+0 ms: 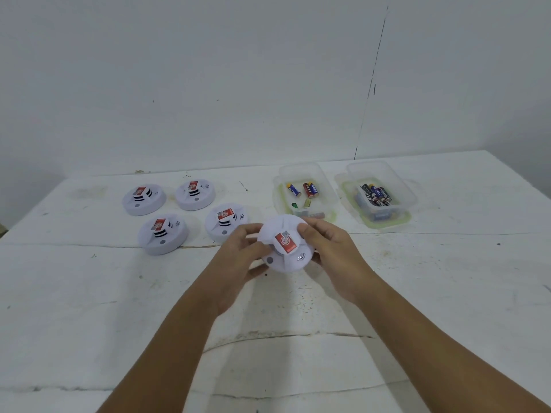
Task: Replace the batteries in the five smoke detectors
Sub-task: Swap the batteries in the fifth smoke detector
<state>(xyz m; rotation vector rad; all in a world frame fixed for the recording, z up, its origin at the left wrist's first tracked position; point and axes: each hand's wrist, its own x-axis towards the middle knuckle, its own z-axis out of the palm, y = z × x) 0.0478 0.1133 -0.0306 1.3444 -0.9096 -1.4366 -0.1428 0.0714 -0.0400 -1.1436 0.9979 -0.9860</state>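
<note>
A white round smoke detector point(286, 244) with a red label is held just above the white table point(447, 293), tilted toward me. My left hand point(238, 257) grips its left edge and my right hand point(331, 248) grips its right edge, fingers curled over the rim. Several more white detectors with red labels sit to the left: one nearest point(225, 222), one in front point(162, 235), two at the back point(144, 199) point(195, 193). Two clear boxes hold batteries: the left box point(304, 192) and the right box point(377, 195).
The table meets a plain white wall point(268, 84) at the back. Cracks run across the tabletop. Open tabletop lies in front of my arms and to the far right.
</note>
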